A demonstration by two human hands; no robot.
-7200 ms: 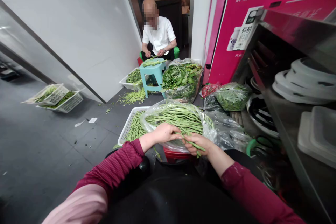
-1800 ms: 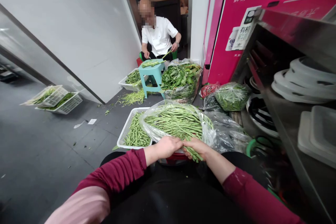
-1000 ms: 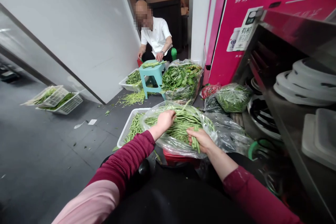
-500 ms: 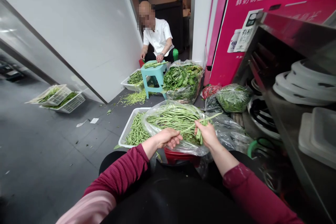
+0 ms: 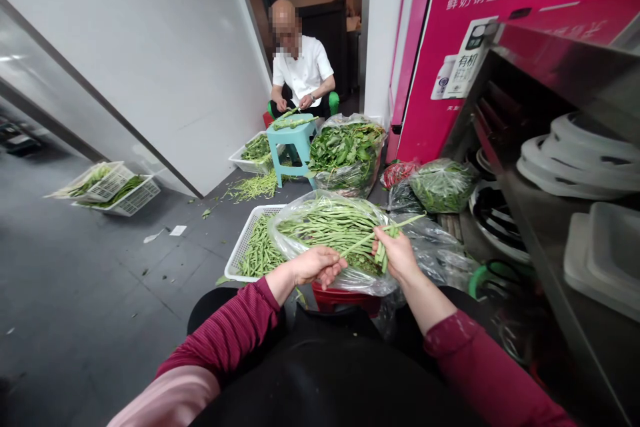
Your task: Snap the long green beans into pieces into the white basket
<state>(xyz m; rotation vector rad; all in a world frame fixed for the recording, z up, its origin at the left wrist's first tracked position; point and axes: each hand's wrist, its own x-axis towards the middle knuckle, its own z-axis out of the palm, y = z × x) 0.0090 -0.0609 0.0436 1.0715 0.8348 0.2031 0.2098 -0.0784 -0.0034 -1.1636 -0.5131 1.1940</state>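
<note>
My left hand pinches one end of a long green bean, which runs slantwise across to my other hand. Several short bean pieces are bunched in my right hand, closed around them and the same bean. Beneath both hands lies a clear plastic bag full of long green beans. It rests at least partly on a red object, mostly hidden. To the left, a white basket holds short cut beans.
A person in white sits opposite, hands over a light-blue stool with stalks on it. Nearby stand a bag of leafy greens and a white basket of greens. At right, a metal shelf bears white containers.
The person opposite has raised their head slightly and brought both hands together above the stool. My hands hold nearly the same position; the view has shifted slightly.
</note>
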